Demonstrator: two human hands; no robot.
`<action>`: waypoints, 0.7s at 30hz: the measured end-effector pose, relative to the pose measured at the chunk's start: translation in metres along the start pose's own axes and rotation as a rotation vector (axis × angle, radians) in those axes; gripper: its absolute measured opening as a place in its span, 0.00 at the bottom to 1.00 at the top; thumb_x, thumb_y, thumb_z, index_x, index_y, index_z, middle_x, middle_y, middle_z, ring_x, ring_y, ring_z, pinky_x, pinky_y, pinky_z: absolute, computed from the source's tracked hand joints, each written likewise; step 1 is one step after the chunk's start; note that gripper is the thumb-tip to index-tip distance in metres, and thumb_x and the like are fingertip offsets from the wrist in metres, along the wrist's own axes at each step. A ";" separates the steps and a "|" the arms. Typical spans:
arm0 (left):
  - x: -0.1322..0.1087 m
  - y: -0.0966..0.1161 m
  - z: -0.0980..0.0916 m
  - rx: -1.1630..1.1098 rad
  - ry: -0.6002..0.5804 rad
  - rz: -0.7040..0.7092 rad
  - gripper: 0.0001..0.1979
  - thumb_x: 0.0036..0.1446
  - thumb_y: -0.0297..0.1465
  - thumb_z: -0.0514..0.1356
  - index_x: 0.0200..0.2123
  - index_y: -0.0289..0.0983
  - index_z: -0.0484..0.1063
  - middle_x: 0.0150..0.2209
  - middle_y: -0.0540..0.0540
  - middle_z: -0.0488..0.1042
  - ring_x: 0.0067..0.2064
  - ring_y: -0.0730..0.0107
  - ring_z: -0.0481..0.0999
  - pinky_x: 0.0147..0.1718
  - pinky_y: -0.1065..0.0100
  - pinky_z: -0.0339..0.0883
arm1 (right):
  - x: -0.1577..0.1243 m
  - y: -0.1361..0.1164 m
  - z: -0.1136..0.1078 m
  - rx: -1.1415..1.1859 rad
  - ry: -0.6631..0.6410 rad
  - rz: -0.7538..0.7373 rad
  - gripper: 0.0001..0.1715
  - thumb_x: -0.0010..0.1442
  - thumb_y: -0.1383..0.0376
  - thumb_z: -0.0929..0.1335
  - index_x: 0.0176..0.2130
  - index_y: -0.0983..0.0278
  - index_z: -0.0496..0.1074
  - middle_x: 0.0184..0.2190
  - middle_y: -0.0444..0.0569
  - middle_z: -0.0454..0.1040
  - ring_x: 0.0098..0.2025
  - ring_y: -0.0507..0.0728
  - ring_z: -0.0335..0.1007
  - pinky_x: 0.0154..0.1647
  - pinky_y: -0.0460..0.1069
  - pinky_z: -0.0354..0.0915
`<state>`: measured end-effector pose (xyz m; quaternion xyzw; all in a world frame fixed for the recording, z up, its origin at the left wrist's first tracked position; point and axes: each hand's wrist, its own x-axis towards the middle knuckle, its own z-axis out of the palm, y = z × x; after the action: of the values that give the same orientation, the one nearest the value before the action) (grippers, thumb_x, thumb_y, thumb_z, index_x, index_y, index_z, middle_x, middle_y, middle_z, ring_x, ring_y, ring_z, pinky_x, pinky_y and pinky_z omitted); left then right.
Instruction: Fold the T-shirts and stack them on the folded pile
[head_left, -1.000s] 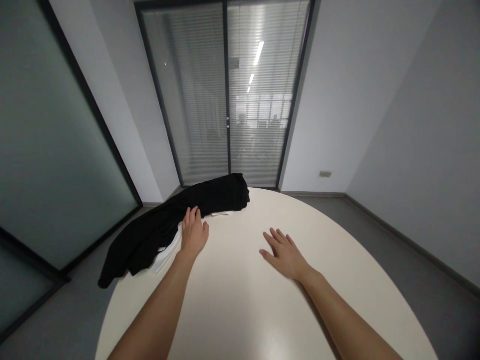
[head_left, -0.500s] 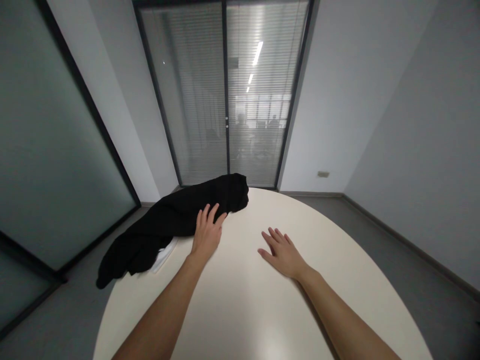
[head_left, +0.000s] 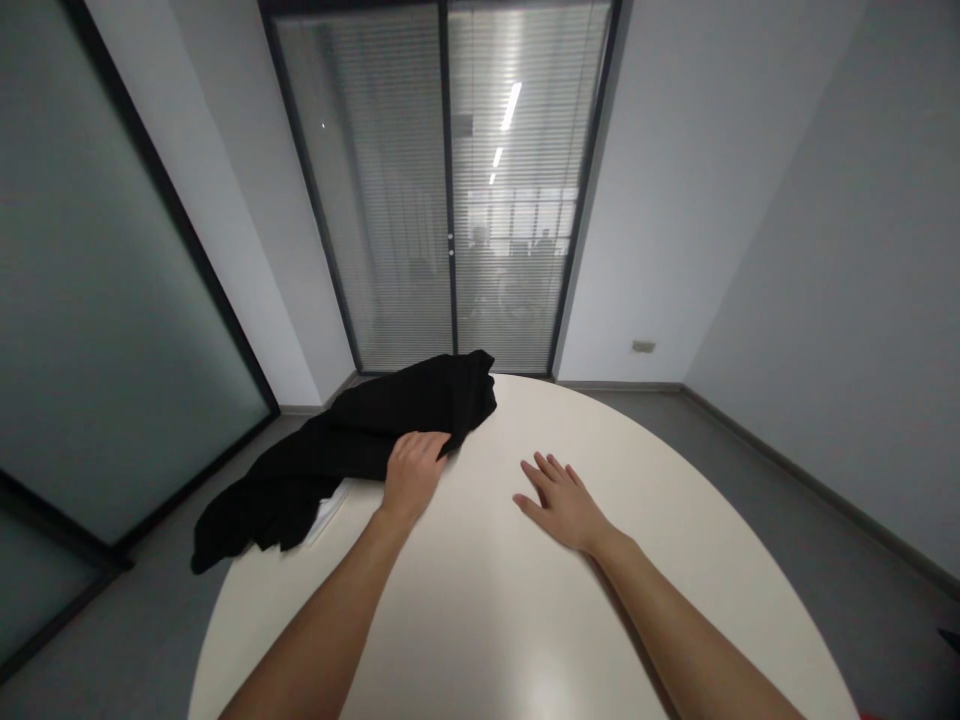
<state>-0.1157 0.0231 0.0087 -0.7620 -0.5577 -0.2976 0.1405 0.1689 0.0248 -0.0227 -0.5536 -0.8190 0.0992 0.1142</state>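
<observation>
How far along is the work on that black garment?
Nothing looks finished: the black garment lies bunched, one end hanging off the table. In hand: the left hand clutches its near edge; the right hand rests flat. Left: seemingly everything, plus the white cloth beneath.

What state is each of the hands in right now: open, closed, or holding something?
Left hand: closed, fingers curled on the black cloth.
Right hand: open, flat on the table, holding nothing.

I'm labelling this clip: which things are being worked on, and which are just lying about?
In hand: black garment, gripped at its edge by the left hand; right hand flat on the table.
Lying about: white cloth under the garment.
</observation>
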 end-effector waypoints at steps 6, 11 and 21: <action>-0.006 0.056 -0.006 -0.145 -0.286 0.312 0.20 0.60 0.46 0.61 0.49 0.39 0.76 0.43 0.42 0.79 0.46 0.56 0.76 0.48 0.56 0.67 | 0.000 -0.002 -0.002 0.061 0.075 -0.010 0.42 0.64 0.45 0.63 0.67 0.67 0.60 0.69 0.62 0.56 0.72 0.70 0.47 0.70 0.66 0.44; -0.009 0.063 0.003 -0.022 -0.112 0.001 0.28 0.63 0.43 0.58 0.63 0.39 0.65 0.60 0.35 0.69 0.59 0.46 0.67 0.61 0.47 0.56 | -0.003 0.000 -0.010 0.251 0.235 -0.054 0.41 0.62 0.56 0.65 0.68 0.66 0.54 0.64 0.61 0.64 0.63 0.64 0.64 0.65 0.61 0.58; -0.013 0.081 0.005 -0.065 -0.305 -0.116 0.24 0.67 0.36 0.51 0.61 0.31 0.68 0.50 0.34 0.78 0.53 0.51 0.75 0.50 0.57 0.69 | -0.002 -0.016 -0.018 0.236 0.154 -0.324 0.35 0.69 0.52 0.59 0.71 0.58 0.54 0.71 0.51 0.54 0.74 0.64 0.39 0.72 0.65 0.44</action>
<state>-0.0410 -0.0116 0.0066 -0.7690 -0.6057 -0.2041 0.0121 0.1607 0.0172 -0.0005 -0.4034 -0.8687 0.1323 0.2551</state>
